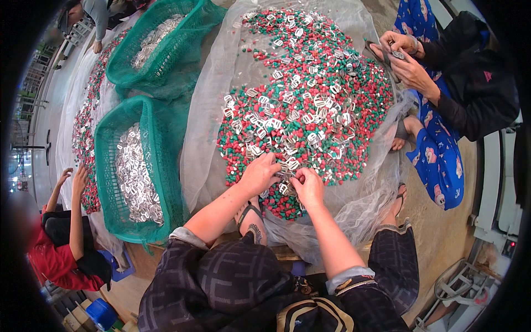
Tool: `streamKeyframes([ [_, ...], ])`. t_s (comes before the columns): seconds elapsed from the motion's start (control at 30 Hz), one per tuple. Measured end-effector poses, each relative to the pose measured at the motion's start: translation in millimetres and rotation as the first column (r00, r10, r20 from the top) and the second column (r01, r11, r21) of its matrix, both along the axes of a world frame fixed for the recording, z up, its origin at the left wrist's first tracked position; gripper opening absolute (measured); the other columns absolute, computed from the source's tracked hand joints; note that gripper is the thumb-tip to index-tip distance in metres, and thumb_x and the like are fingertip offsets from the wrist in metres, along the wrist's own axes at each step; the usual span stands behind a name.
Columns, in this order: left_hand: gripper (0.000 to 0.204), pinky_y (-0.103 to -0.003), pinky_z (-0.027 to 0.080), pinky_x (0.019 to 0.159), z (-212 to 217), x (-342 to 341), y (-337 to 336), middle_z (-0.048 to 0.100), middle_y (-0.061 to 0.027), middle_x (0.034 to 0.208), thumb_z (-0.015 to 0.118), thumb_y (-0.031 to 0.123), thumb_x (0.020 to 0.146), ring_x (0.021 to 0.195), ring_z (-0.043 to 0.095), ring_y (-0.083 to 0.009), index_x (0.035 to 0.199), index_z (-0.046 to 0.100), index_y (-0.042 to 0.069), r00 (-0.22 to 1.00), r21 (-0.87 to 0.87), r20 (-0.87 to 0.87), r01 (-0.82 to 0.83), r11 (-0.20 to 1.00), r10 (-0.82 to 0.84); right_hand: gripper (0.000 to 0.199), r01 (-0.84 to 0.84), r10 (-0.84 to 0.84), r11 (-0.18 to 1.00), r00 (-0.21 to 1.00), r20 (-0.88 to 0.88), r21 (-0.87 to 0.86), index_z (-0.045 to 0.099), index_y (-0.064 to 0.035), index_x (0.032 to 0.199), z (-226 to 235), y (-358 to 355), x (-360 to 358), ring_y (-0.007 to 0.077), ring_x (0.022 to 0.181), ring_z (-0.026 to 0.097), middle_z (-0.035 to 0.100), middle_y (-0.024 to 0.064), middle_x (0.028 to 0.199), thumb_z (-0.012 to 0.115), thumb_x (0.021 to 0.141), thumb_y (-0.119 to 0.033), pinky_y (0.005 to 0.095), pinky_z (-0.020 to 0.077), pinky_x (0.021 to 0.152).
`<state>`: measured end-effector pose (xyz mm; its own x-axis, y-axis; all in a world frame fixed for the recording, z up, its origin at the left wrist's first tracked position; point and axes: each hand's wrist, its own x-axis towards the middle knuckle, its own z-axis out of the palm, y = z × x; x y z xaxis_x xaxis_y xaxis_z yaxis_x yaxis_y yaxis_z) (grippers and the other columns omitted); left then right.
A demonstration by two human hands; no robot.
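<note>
Workshop floor spread with white mesh sheet, heap of red and green pellets mixed with metal buckles, left hand and right hand at the heap's near edge, both pinching buckles, green net basket left of the heap.

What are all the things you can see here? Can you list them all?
pellets: too many to count, red and green, heaped on the mesh sheet in the middle
metal buckles: many, silver, mixed into the pellets
mesh sheet: one, pale and see-through, under the heap
baskets: two, green net, left of the heap, both holding buckles
second heap: one, red and green, far left
person in blue: one, seated right of the heap, handling a buckle
person in red: one, lower left, reaching to the second heap
blue stool: one, lower left
left hand: one, on the near edge of the heap
right hand: one, beside it, fingers on a buckle
</note>
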<state>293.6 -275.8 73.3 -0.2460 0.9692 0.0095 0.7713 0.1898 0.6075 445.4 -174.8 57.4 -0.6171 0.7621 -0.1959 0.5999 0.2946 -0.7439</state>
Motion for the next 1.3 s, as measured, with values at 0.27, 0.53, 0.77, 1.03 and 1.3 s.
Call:
streamKeyframes([
  [0.27,0.029,-0.036,0.045,0.07,4.8,-19.1,1.3,0.047,-0.0077,0.082,0.074,0.015,0.064,0.081,0.053,-0.0255,0.089,0.06,0.009,0.986,0.041,0.147,-0.083,0.996,0.076,0.014,0.169,-0.582,0.474,0.797,-0.164,-0.864,0.042,-0.006,0.062,0.3,37.1,12.2,0.0226,0.071,0.064,0.06,0.0116,0.077,0.05,0.068,0.005,0.0315,0.0539,0.055],
  [0.53,0.022,-0.032,0.046,0.068,-11.1,-11.9,20.9,0.051,-0.0047,0.08,0.068,0.006,0.066,0.077,0.055,-0.019,0.084,0.056,0.006,0.964,0.048,0.25,-0.103,0.994,0.088,0.014,0.176,-0.576,0.522,0.795,-0.193,-0.834,0.05,-0.0044,0.079,13.7,38.1,11.5,0.0114,0.045,0.047,0.052,0.005,0.059,0.048,0.067,0.003,0.023,0.034,0.039],
  [0.77,0.022,-0.025,0.044,0.066,-0.8,-17.3,29.3,0.056,-0.003,0.085,0.053,-0.001,0.067,0.077,0.056,-0.0099,0.088,0.05,0.004,0.764,-0.088,0.639,-0.049,0.995,0.095,0.006,0.336,-0.582,0.622,0.803,-0.129,-0.707,0.057,-0.008,0.079,-2.5,43.3,18.7,0.0074,0.048,0.047,0.05,-0.0016,0.06,0.056,0.081,-0.014,0.0213,0.0353,0.04],
  [1.03,0.028,-0.037,0.049,0.061,-16.5,3.1,42.8,0.061,-0.0069,0.081,0.07,0.017,0.069,0.075,0.062,-0.0264,0.092,0.056,0.011,0.999,-0.083,-0.007,0.037,0.996,-0.037,0.022,0.135,-0.115,0.831,0.991,0.072,-0.54,0.058,-0.0061,0.081,-15.7,64.3,48.5,0.0068,0.05,0.048,0.051,-0.0032,0.057,0.072,0.071,-0.02,0.0242,0.0378,0.044],
  [1.3,0.024,-0.038,0.049,0.063,-12.1,-7.8,32.0,0.062,-0.008,0.083,0.07,0.021,0.07,0.075,0.061,-0.0265,0.088,0.06,0.009,0.997,-0.059,-0.064,0.048,0.997,-0.052,0.025,-0.125,0.187,0.949,0.962,0.201,-0.288,0.062,-0.0085,0.084,-22.9,44.1,58.9,0.0148,0.054,0.053,0.053,0.0012,0.057,0.075,0.066,-0.02,0.0305,0.0424,0.053],
])
